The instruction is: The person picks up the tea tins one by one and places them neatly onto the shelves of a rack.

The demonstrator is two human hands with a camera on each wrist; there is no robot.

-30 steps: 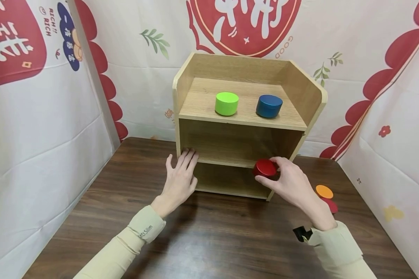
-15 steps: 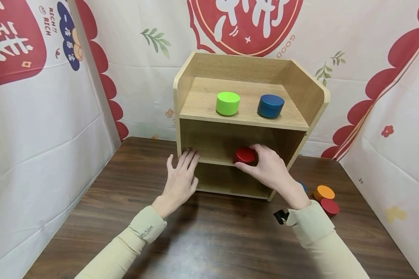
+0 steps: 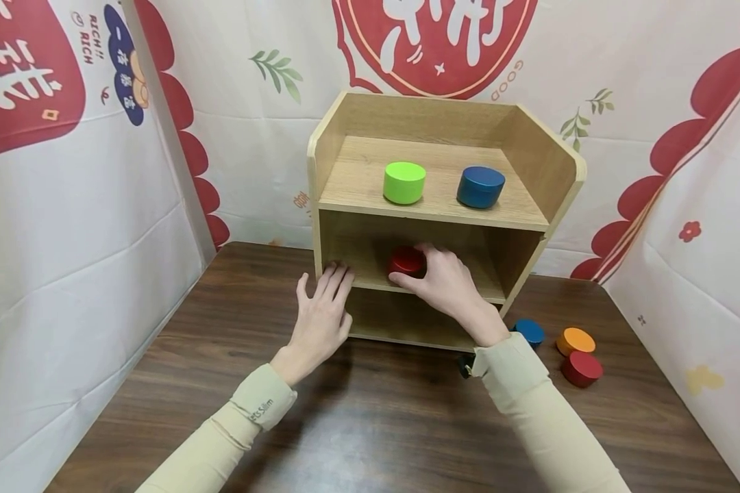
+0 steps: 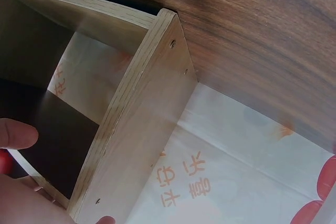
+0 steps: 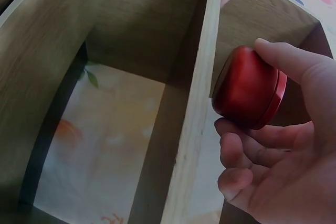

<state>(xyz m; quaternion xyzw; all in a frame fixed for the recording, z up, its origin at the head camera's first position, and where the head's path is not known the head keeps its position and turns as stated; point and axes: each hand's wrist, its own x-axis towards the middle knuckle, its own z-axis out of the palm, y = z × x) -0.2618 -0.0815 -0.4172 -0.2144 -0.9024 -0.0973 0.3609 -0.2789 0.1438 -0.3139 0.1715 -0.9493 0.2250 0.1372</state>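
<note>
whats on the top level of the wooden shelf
A green container and a blue container, standing apart on the top board. What lies beneath them is covered and cannot be seen.

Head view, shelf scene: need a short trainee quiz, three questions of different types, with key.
1. Multiple choice: what colour is the round tin that the right hand holds?
A) light green
B) red
C) orange
2. True or false: on the top shelf, the light green tin and the dark blue tin stand apart.
3. Count: in the head view, how many tins stand on the table to the right of the shelf unit?

Key
1: B.
2: True.
3: Three: a blue one, partly hidden by the sleeve, an orange one and a dark red one.
</note>
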